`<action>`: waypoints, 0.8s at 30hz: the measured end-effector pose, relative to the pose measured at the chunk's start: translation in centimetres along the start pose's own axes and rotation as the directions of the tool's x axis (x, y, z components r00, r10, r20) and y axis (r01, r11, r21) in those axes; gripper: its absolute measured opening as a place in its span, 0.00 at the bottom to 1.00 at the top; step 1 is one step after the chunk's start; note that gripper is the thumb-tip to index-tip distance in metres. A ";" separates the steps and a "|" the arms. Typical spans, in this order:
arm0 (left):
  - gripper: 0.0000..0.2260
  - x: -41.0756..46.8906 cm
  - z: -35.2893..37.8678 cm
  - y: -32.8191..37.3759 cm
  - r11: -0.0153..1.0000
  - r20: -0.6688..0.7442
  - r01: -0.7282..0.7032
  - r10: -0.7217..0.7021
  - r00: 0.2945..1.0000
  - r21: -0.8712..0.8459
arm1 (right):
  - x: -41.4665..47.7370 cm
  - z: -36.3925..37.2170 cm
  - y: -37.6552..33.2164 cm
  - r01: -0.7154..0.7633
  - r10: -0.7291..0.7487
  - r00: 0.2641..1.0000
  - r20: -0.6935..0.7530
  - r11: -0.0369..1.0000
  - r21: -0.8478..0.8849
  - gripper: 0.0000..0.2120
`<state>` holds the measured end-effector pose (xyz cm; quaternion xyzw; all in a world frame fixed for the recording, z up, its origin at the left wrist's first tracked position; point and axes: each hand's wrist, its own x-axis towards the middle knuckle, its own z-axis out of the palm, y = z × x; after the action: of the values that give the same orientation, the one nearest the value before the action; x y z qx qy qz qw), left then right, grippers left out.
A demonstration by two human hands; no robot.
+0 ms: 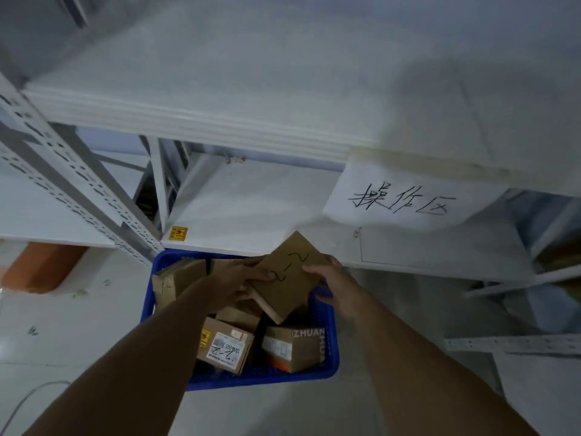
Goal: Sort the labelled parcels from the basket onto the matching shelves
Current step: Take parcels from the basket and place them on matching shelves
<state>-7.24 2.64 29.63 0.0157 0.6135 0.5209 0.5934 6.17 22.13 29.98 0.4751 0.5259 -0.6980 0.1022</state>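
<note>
A blue plastic basket stands on the floor below the shelves, holding several brown cardboard parcels. One flat brown parcel with "2-2" written on it is tilted up above the basket's far right side. My left hand grips its left edge, thumb on the top face. My right hand holds its right edge. In the basket's near part lie a small parcel with a white label marked "2-2" and a box printed "ZHUAN".
White metal shelves rise just behind the basket, with a perforated grey upright at the left. A paper sign with handwritten characters hangs from the upper shelf edge. An orange object sits low at the left.
</note>
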 end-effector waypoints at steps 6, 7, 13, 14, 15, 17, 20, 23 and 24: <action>0.24 -10.2 2.2 9.1 0.984 0.023 -0.107 0.105 0.994 0.144 | -12.0 -1.6 -7.0 0.072 -0.072 0.991 0.109 0.997 0.006 0.25; 0.29 -11.9 2.6 10.3 0.985 -0.004 -0.132 0.133 0.991 0.112 | -14.1 -1.6 -8.0 0.098 -0.100 0.989 0.104 0.995 0.026 0.26; 0.35 -21.8 7.1 18.4 0.946 -0.041 -0.321 0.323 0.946 0.034 | -25.3 -1.8 -15.8 0.317 -0.325 0.946 -0.002 0.920 0.232 0.29; 0.33 -23.2 7.9 20.0 0.932 -0.056 -0.361 0.362 0.930 0.033 | -26.8 -1.8 -17.3 0.352 -0.359 0.933 -0.021 0.902 0.250 0.29; 0.32 -25.0 8.9 21.9 0.911 -0.076 -0.411 0.413 0.908 0.043 | -28.8 -1.8 -19.0 0.390 -0.396 0.918 -0.033 0.885 0.255 0.28; 0.31 -28.6 10.6 25.2 0.862 -0.082 -0.503 0.507 0.858 0.066 | -32.5 -1.8 -22.0 0.466 -0.465 0.883 -0.056 0.859 0.213 0.28; 0.26 -33.2 12.1 29.9 0.776 -0.088 -0.625 0.630 0.771 0.083 | -37.4 -1.8 -26.4 0.602 -0.591 0.798 -0.118 0.791 0.107 0.23; 0.25 -37.3 13.2 33.3 0.704 -0.068 -0.701 0.709 0.702 0.113 | -42.2 -1.5 -29.6 0.702 -0.680 0.708 -0.190 0.707 0.084 0.18; 0.24 -38.2 13.6 34.1 0.682 -0.073 -0.721 0.731 0.679 0.121 | -43.4 -1.4 -30.4 0.723 -0.698 0.684 -0.210 0.688 0.067 0.17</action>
<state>-6.26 2.33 82.59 0.2519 0.6111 0.6877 0.3004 10.29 20.72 82.86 0.2966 0.6236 -0.6763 -0.2564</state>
